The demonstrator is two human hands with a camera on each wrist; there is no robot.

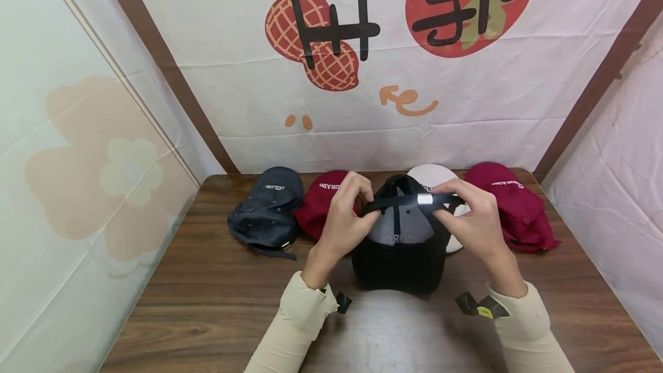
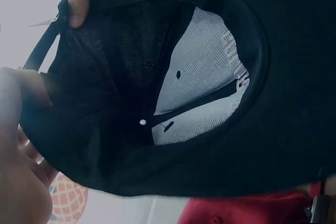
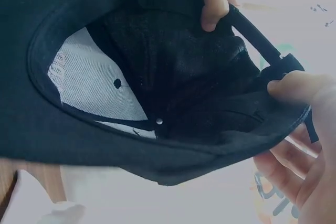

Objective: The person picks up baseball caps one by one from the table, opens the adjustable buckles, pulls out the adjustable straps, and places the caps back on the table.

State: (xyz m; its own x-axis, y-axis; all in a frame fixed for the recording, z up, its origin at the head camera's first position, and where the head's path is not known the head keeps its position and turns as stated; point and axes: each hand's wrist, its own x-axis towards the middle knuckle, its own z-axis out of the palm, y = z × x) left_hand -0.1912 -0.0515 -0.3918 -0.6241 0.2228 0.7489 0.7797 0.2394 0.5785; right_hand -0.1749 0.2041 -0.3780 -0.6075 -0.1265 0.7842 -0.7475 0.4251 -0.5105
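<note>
A black baseball cap (image 1: 397,266) is held up over the table with its inside facing me and its brim lowest. My left hand (image 1: 348,214) pinches the cap's back edge at one end of the adjusting strap (image 1: 396,202). At the strap's other end, my right hand (image 1: 473,217) pinches the edge beside a shiny metal buckle (image 1: 425,198). In the left wrist view, the left thumb lies inside the rim, with fingers behind the cloth. Pale mesh lining (image 3: 97,80) and reversed lettering show inside the front of the crown.
Along the back of the wooden table (image 1: 207,304) lie a dark grey cap (image 1: 269,206), a dark red cap (image 1: 313,206), a white cap (image 1: 432,174) partly hidden behind the black one, and another dark red cap (image 1: 510,206). A printed cloth (image 1: 248,102) hangs behind.
</note>
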